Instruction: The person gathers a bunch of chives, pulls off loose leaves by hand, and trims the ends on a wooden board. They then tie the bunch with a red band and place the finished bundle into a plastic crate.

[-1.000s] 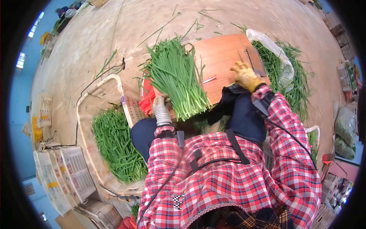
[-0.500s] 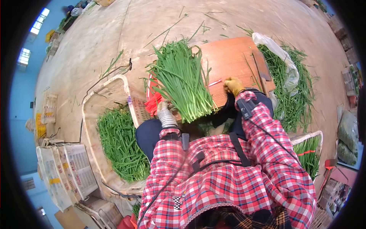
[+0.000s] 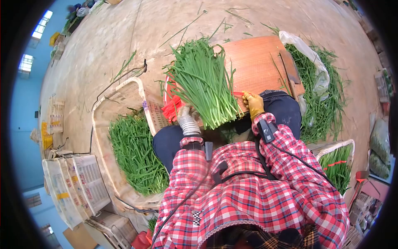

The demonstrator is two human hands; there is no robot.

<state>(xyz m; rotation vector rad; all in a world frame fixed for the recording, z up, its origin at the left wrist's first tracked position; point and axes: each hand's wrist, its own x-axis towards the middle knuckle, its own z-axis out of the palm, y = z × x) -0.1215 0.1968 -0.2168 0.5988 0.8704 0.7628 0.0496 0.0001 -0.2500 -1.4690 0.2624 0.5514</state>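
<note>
A thick bunch of long green garlic chives [image 3: 203, 83] lies across the orange-brown board [image 3: 253, 62], pale stem ends toward me. My right hand [image 3: 253, 103], in a yellow glove, is closed on one end of a red tie strip [image 3: 238, 94] that runs up to the bunch's right side. At its lower left, my left hand [image 3: 188, 121] in a whitish knit glove has its fingers curled close to the stems; what they grip is hidden. Beside that hand, a bundle of red strips [image 3: 171, 110] hangs at the board's left edge.
To the left stands a white plastic basket [image 3: 96, 120] with loose green chives [image 3: 137, 155]. More chives [image 3: 331, 103] lie around a white plastic bag [image 3: 309, 54] on the right. A flat blade-like piece [image 3: 290, 66] sits along the board's right edge. Crates [image 3: 89, 178] are stacked at far left.
My right hand has moved slightly down and left, nearer the bunch, with the red strip. The whole view has shifted a little; my left hand stays beside the stems.
</note>
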